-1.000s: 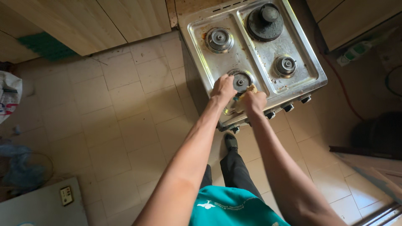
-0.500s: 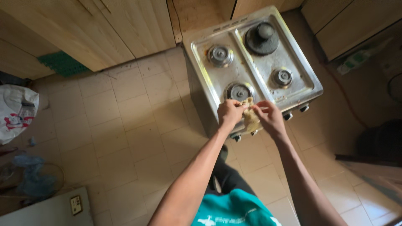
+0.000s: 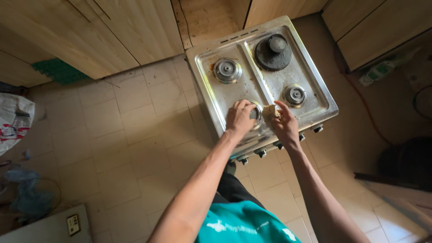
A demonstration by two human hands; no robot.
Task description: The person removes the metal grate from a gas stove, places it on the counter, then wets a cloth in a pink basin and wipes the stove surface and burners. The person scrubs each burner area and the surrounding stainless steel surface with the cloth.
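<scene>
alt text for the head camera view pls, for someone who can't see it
Seen from above, a person's left hand rests on the front left burner of a steel four-burner stove while the right hand presses a yellowish sponge beside it. The stove stands on a beige tiled floor among wooden cabinets.

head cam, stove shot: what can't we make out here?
- Near-left burner: mostly covered by the left hand.
- Yellowish sponge or cloth: partly behind the right hand; which of the two, too small to tell.
- Control knobs: partly under both wrists, settings unreadable.
- Dark object at right: in shadow, kind unclear.
- Stove top: fine stains too small.
</scene>
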